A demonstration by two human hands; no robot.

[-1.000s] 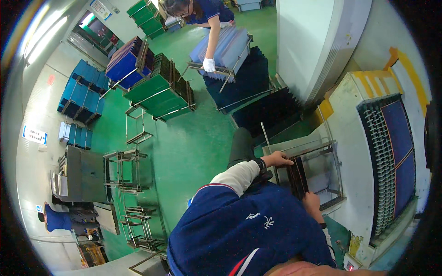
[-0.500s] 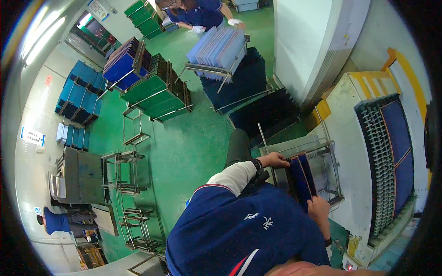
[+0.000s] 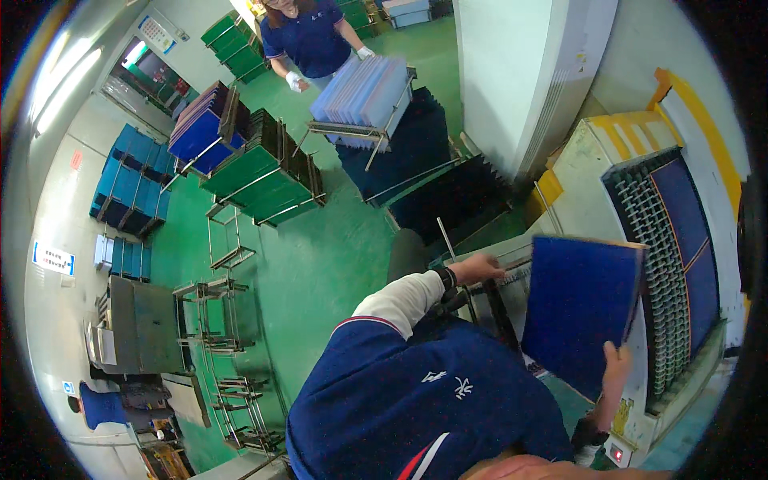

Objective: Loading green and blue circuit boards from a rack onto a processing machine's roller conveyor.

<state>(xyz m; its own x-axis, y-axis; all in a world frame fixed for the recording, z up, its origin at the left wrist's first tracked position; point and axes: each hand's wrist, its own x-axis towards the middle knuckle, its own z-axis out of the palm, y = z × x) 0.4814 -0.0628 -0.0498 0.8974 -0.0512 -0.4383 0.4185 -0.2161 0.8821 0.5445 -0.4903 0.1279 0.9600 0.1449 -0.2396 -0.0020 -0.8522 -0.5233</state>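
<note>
My right hand (image 3: 614,374) grips the lower right edge of a flat blue panel (image 3: 582,312), thumb on its face. The panel is tilted, between the rack by my body and the roller conveyor (image 3: 658,296). My left hand (image 3: 478,270) holds nothing I can see; its fingers stretch toward the metal rack (image 3: 520,268). Below those fingertips a narrow dark panel edge (image 3: 501,316) shows in the rack. More blue panels (image 3: 680,200) with copper-coloured edges lie on the conveyor. The blue panel hides part of the rack.
Ahead, racks hold dark panels (image 3: 452,192), pale blue panels (image 3: 364,92) and green panels (image 3: 260,172). Another person (image 3: 308,40) in white gloves stands behind the pale panels. Bare metal frames (image 3: 212,320) stand at the left. A white pillar (image 3: 512,80) rises beyond the machine.
My right hand has lifted the blue panel out of the rack toward the conveyor, turning its broad face into view. My left hand has let go of it. The other person has straightened up.
</note>
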